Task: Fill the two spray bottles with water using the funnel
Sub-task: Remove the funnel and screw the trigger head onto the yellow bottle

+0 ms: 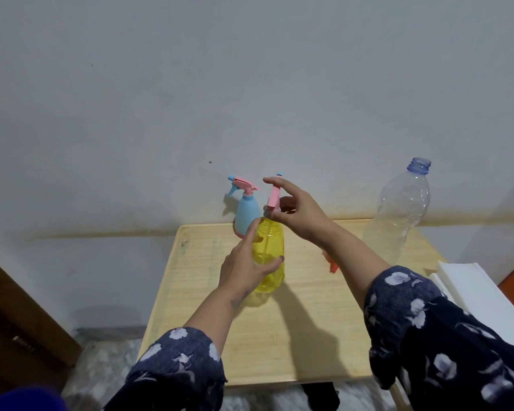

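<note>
- Yellow bottle [269, 256]: upright; our left hand [244, 266] grips its side.
- Pink spray head [273, 197]: directly above the neck; our right hand [297, 212] pinches it.

A pale wooden square surface [294, 336] with a raised rim carries a translucent yellow spray bottle [270, 262], a blue-and-pink spray bottle [247, 215] behind it, a clear empty plastic bottle [398, 215] far right, and a partly hidden orange object [333, 266].

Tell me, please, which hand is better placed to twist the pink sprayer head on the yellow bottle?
The right hand: it already pinches the pink sprayer head, while the left hand grips the yellow bottle.
</note>
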### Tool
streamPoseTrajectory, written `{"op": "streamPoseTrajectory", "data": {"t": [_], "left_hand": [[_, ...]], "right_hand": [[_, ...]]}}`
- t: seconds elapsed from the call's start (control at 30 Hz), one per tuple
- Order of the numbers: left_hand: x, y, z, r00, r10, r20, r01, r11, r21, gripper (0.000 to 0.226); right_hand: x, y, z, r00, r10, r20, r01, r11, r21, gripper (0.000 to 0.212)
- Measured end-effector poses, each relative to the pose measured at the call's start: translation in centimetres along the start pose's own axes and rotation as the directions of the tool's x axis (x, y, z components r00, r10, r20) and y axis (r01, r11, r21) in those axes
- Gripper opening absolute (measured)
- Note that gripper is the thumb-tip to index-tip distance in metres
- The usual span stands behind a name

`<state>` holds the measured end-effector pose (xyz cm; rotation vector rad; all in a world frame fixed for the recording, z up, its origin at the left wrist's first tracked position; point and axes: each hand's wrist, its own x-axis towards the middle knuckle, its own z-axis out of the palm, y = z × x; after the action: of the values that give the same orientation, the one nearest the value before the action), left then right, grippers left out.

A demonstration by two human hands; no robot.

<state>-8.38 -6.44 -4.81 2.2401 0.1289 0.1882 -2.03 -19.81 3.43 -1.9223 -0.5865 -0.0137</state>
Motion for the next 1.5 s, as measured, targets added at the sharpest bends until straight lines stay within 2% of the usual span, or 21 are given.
{"op": "streamPoseTrajectory", "data": {"t": [0.13,0.23,0.33,0.4,0.5,0.6,0.67,0.73,0.87,0.97,1.1,1.23,1.4,1.5], "left_hand": [[-0.3,0.7,0.3,1.0,0.013,-0.001,-0.013,1.0,0.013,0.09],[-0.1,0.8,0.5,1.0,0.002,-0.013,-0.002,1.0,0.02,0.088],[0.0,0.8,0.6,1.0,-0.009,-0.027,0.011,0.999,0.044,0.091],[0.0,0.8,0.7,0.999,-0.014,-0.036,0.016,0.999,0.042,0.091],[-0.1,1.0,0.8,0.999,-0.006,-0.038,0.009,0.997,0.072,0.09],[-0.1,1.1,0.8,0.999,-0.013,-0.05,0.017,0.997,0.072,0.086],[-0.1,1.1,0.9,0.999,-0.019,-0.049,0.023,0.997,0.074,0.088],[-0.1,1.0,1.0,0.998,-0.03,-0.054,0.033,0.997,0.067,0.089],[-0.1,1.2,1.2,0.998,-0.028,-0.058,0.032,0.996,0.081,0.09],[0.0,1.4,1.1,0.998,-0.031,-0.056,0.035,0.996,0.077,0.088],[0.0,1.3,1.1,0.997,-0.033,-0.066,0.039,0.995,0.087,0.09],[-0.1,1.4,1.1,0.997,-0.027,-0.077,0.035,0.994,0.1,0.09],[-0.2,1.6,1.1,0.997,-0.032,-0.074,0.038,0.996,0.076,0.089],[-0.4,1.4,1.3,0.996,-0.037,-0.078,0.042,0.996,0.074,0.09]], "right_hand": [[-0.2,0.5,0.5,0.995,-0.018,-0.098,0.017,1.0,-0.005,0.05],[-0.4,0.2,0.3,0.998,0.007,-0.06,-0.005,1.0,0.027,0.046],[-0.1,-0.1,-0.3,1.0,0.012,-0.014,-0.012,1.0,0.007,0.054],[0.1,0.0,-0.3,0.999,-0.004,-0.042,0.003,1.0,-0.028,0.055],[0.0,0.5,0.0,0.989,-0.025,-0.144,0.013,0.996,-0.085,0.046],[-0.1,0.5,0.0,0.995,-0.001,-0.095,-0.006,0.997,-0.083,0.039],[0.0,0.4,-0.2,0.999,0.028,-0.034,-0.03,0.998,-0.049,0.048],[0.2,0.3,-0.2,0.999,0.019,-0.034,-0.021,0.999,-0.04,0.057],[0.1,0.5,0.1,0.992,-0.006,-0.128,-0.004,0.997,-0.074,0.048],[-0.1,0.4,0.0,0.996,0.016,-0.084,-0.021,0.998,-0.06,0.043],[0.2,0.0,-0.3,0.999,0.037,-0.032,-0.039,0.997,-0.064,0.06],[-0.1,0.1,-0.2,0.994,0.002,-0.109,-0.013,0.996,-0.093,0.051],[0.1,0.2,-0.2,0.998,0.05,-0.036,-0.052,0.997,-0.058,0.057],[0.2,0.1,-0.2,0.997,0.042,-0.063,-0.048,0.993,-0.105,0.06]]}}
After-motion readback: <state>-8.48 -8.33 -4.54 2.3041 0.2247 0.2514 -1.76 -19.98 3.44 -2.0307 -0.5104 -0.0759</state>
